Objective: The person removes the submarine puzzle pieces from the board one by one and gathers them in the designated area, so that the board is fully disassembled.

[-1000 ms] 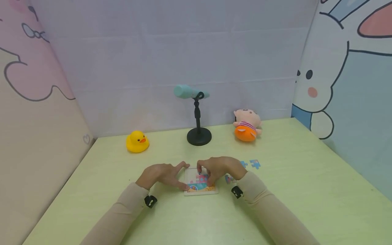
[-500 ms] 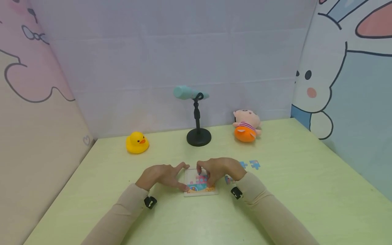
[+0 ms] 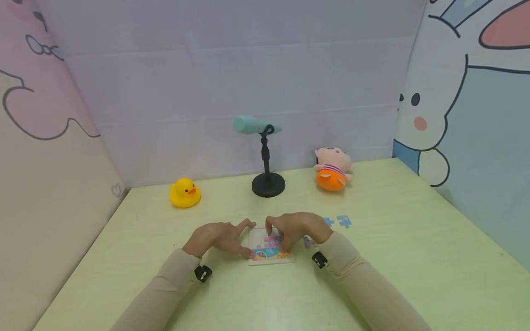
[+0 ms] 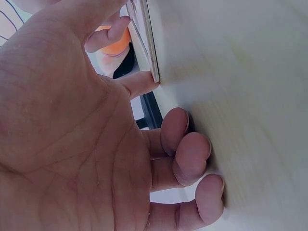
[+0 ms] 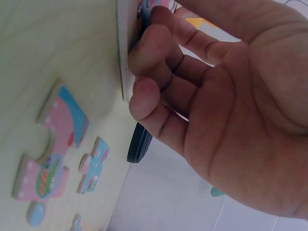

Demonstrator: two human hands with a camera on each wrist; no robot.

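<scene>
The jigsaw tray (image 3: 257,236) lies between the hands. The left hand (image 3: 221,236), spread, touches its left corners with thumb and forefinger. The right hand (image 3: 296,226) curls over its right side; whether it grips a piece is unclear. Loose jigsaw pieces (image 3: 344,221) lie farther right.

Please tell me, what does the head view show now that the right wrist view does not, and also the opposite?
Only the head view: the plush toy, the rabbit drawing on the wall and the beige sleeves.

Only the right wrist view: the palm side of the right hand and the whole pink puzzle piece, which the head view shows partly covered.

Both: the right hand itself, the puzzle board, two blue loose pieces and the black stand base.
</scene>
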